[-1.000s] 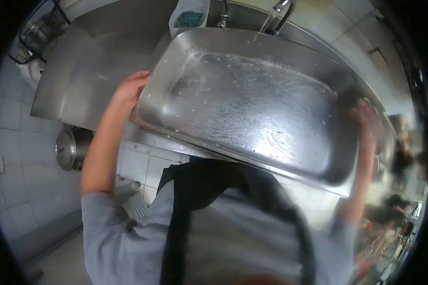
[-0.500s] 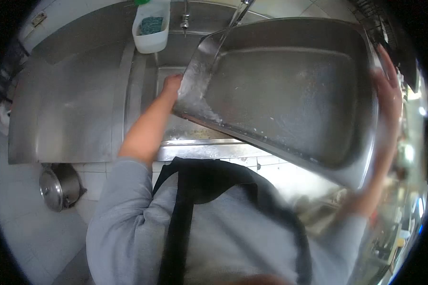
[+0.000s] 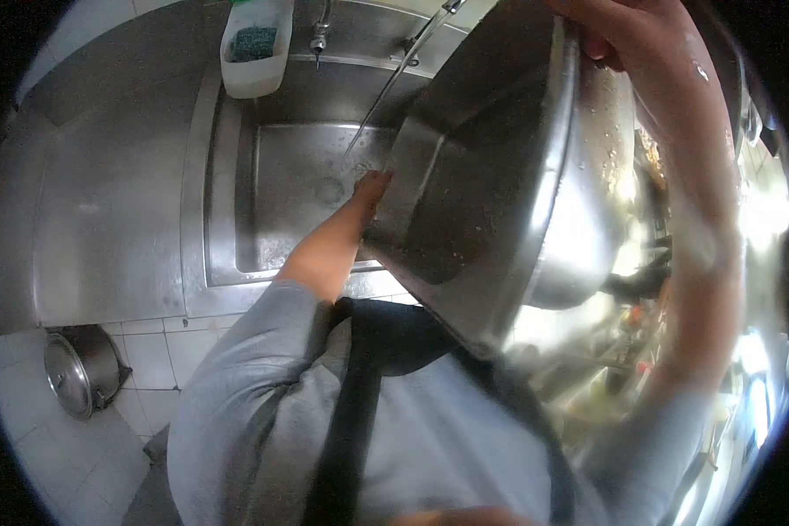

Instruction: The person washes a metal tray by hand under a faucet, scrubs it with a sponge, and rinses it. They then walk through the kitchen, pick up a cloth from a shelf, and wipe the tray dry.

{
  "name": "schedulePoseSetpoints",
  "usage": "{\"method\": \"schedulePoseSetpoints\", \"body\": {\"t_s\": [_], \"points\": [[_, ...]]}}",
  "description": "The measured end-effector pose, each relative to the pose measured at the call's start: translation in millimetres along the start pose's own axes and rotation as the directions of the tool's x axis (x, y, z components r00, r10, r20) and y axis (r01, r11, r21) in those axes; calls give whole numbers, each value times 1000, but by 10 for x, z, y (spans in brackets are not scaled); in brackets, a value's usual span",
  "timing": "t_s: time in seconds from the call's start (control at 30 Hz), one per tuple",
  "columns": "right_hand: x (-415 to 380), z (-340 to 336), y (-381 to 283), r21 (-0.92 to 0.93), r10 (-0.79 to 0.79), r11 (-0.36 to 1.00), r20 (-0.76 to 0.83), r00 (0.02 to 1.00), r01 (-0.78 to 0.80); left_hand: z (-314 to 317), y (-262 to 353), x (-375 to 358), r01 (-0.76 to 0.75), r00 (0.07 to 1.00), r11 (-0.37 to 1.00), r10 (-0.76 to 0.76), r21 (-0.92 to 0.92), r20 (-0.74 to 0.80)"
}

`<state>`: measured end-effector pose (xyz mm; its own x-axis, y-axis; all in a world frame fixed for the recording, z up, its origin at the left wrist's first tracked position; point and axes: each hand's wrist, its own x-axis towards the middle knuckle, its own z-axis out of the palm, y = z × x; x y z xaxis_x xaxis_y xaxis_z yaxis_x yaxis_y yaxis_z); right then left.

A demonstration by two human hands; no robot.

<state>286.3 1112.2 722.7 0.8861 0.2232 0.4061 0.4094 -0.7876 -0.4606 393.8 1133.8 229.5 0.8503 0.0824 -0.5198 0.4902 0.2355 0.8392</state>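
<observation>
A large, deep metal pan is tilted steeply over the right side of the sink, its right side raised. My left hand grips the pan's low left edge, inside the sink area. High at the upper right, my right hand is closed round the raised rim, with some fingers hidden behind it. Water from the tap runs in a thin stream into the sink just left of the pan. Drops cling to the pan's outer side and to my right forearm.
A white plastic container with a green scouring pad stands at the sink's back edge, beside a second tap. A metal drainboard extends left. A lidded pot is on the floor, lower left.
The pan has tipped up steeply, its right side rising with my right hand. The water stream now falls into the sink instead of onto the pan, and more of the basin shows.
</observation>
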Motion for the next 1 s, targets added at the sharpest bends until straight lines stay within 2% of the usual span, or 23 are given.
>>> {"method": "schedulePoseSetpoints", "body": {"t_s": [0.03, 0.1, 0.17, 0.23, 0.27, 0.3, 0.33, 0.37, 0.4, 0.43, 0.5, 0.53, 0.6, 0.67, 0.7, 0.73, 0.8, 0.9, 0.93, 1.0], "points": [[3, -9, 50, 10, -113, 994, 44, 993, 113, 31, -41, 74, 34, 999, 997, -33, 64, -24], [68, -101, 182, 34, -154, 988, 135, 979, 151, 58, -88, 177, 64, 998, 978, -59, 198, -27], [288, -220, 573, 41, -158, 987, 212, 965, 153, -39, 49, 96, -4, 998, 938, -19, 346, 61], [594, -518, 1369, 43, -182, 983, 205, 962, 176, -204, -54, 156, -133, 990, 935, 109, 329, 91], [575, -655, 1607, 182, -117, 980, 194, 974, 81, -381, -350, 410, -419, 903, 777, 408, 469, 133], [556, -796, 1843, 319, -51, 948, 182, 982, -10, -517, -194, 297, -225, 973, 908, 225, 354, 40], [557, -943, 2031, 244, -63, 969, 93, 994, 38, -707, 20, 33, -236, 971, 902, 231, 362, 59], [634, -1189, 2331, 277, -50, 961, 116, 992, 16, -896, 269, -308, -248, 969, 895, 236, 370, 79], [640, -1362, 2629, 260, -81, 965, 148, 986, 40, -1040, 512, -611, -163, 985, 910, 169, 380, 18], [632, -1429, 2830, 189, -4, 982, 174, 985, -30, -1167, 753, -920, -78, 994, 920, 102, 383, -43], [618, -1563, 3234, 36, 150, 986, 223, 963, -162, -1392, 1194, -1574, -142, 983, 866, 182, 480, -37], [636, -1523, 3548, 93, 227, 958, 328, 917, -270, -1502, 1315, -1828, -157, 980, 894, 194, 420, -47], [559, -1128, 4192, 193, 73, 971, 326, 943, -142, -1575, 1469, -2330, -186, 967, 923, 233, 338, -105], [270, -816, 3743, 173, 241, 931, 376, 895, -323, -1504, 1609, -2820, -208, 911, 907, 316, 367, -264], [254, -688, 3697, 200, 255, 907, 442, 860, -372, -1468, 1683, -3008, -205, 859, 887, 366, 415, -359], [287, -544, 3700, 222, 264, 880, 507, 820, -421, -1473, 1766, -3172, -212, 849, 899, 363, 383, -383], [383, -40, 3839, 303, 300, 762, 617, 728, -572, -1585, 1834, -3492, -215, 821, 899, 378, 381, -429], [286, 1088, 4056, 560, 217, 527, 638, 739, -639, -1842, 1623, -3905, -224, 733, 869, 449, 442, -510], [258, 1426, 4058, 610, 196, 461, 639, 744, -645, -1829, 1515, -4032, -225, 694, 867, 463, 444, -551], [255, 1984, 4045, 589, 175, 316, 734, 656, -744, -1459, 1474, -4189, -98, 540, 913, 383, 396, -750]]}}
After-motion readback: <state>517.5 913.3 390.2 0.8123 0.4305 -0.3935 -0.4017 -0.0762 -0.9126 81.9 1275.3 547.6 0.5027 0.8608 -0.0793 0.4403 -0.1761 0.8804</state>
